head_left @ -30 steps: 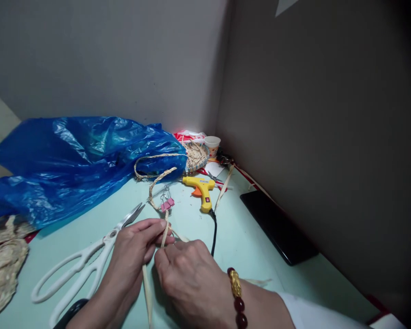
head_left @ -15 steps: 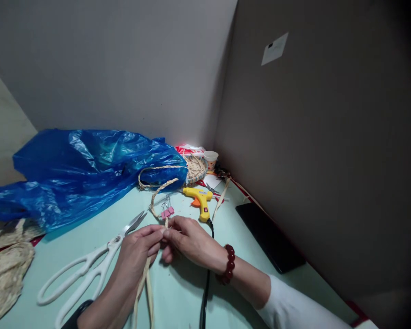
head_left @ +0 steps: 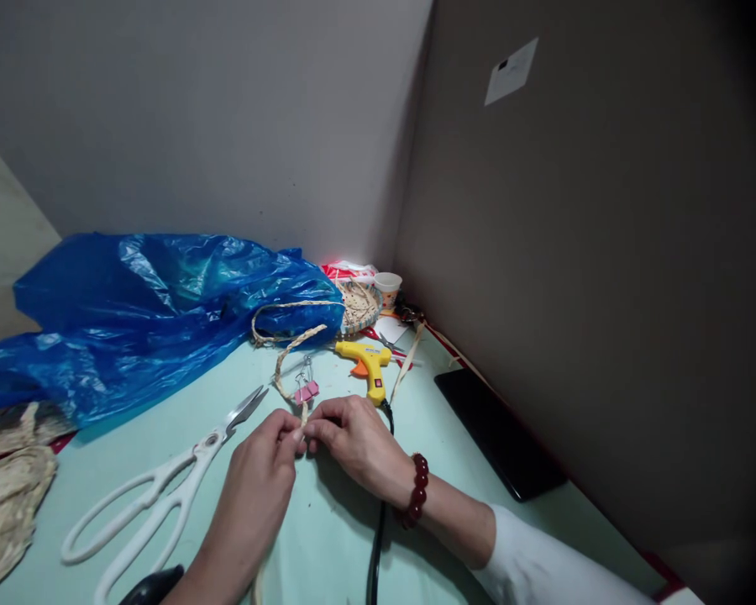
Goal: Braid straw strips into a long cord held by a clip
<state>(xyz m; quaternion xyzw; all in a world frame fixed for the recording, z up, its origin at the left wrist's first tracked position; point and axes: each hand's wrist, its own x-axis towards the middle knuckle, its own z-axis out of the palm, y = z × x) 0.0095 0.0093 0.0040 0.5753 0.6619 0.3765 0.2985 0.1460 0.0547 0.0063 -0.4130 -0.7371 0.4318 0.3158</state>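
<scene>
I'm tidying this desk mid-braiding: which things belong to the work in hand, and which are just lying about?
In hand: left hand and right hand, both pinching the braided straw cord; pink binder clip on it.
Lying about: white scissors, yellow glue gun, blue plastic bag, black flat device, paper cup.

Scissors (head_left: 164, 494) left of left hand (head_left: 258, 475); glue gun (head_left: 369, 364) behind right hand (head_left: 353, 441).

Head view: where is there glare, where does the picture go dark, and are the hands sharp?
In the head view, glare streaks the blue plastic bag. In the head view, the right edge darkens to black like a vignette. In the head view, the left hand and right hand, pinching the straw braid, look fairly sharp and cast a soft shadow on the table.
</scene>
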